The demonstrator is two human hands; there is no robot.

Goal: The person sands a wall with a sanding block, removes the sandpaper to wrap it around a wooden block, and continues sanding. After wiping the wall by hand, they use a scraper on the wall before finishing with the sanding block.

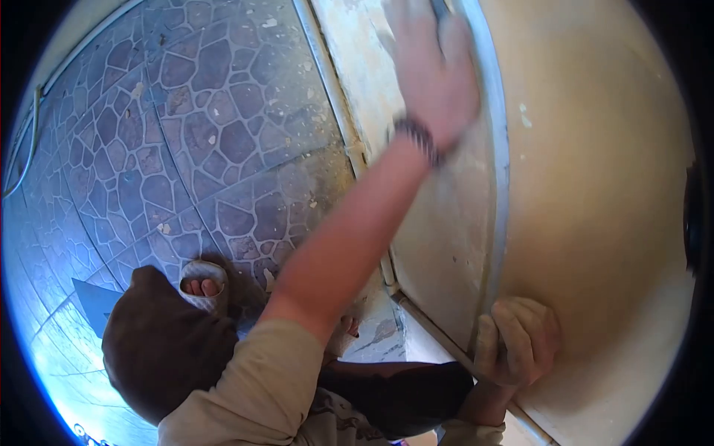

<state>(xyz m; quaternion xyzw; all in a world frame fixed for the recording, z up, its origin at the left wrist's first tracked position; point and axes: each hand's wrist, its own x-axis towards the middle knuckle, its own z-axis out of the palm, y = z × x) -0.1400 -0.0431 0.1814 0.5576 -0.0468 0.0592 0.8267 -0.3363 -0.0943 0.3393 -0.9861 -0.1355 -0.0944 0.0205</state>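
My left hand (439, 78), with a beaded bracelet at the wrist, reaches far up along the wall and is blurred by motion. Between its thumb and fingers shows a slim dark grey tool (441, 7), cut off by the view's edge. Under this hand is a pale, scraped-looking wall strip (439, 215), bordered by a raised light ridge (500, 149). Lower right, my right hand (520, 338) is curled against the wall at the ridge's lower end, its fingers dusty. Whatever its fingers may enclose is hidden.
A thin pipe (331, 82) runs along the foot of the wall. Paint flakes (165, 229) lie scattered on the stone-patterned floor (245, 141). A flat grey sheet (97, 303) lies beside my brown-clad knee (167, 338). My sandalled foot (202, 286) rests on the floor.
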